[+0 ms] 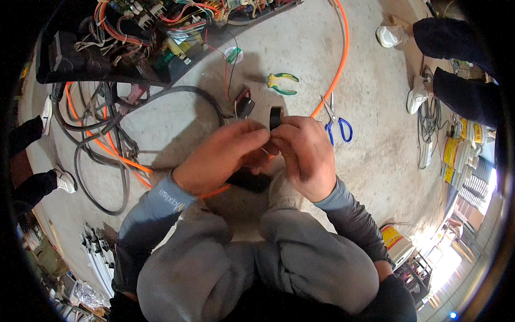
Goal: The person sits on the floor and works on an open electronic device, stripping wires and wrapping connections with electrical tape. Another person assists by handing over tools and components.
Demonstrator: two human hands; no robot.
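Observation:
My left hand and my right hand meet above my knees, fingers closed and fingertips nearly touching. A thin pale strand shows between them; what else they pinch is hidden. A roll of black tape stands right against my right hand's fingers; I cannot tell if it is held. Just beyond my left hand lies a small black box-shaped part with a red and a black wire running to it. Green-and-yellow pliers lie farther off. Blue-handled scissors rest right of my right hand.
An opened machine with circuit boards and bundled wires fills the far left. Thick black cables and an orange hose cross the concrete floor. Other people's legs stand at both sides. Buckets line the right.

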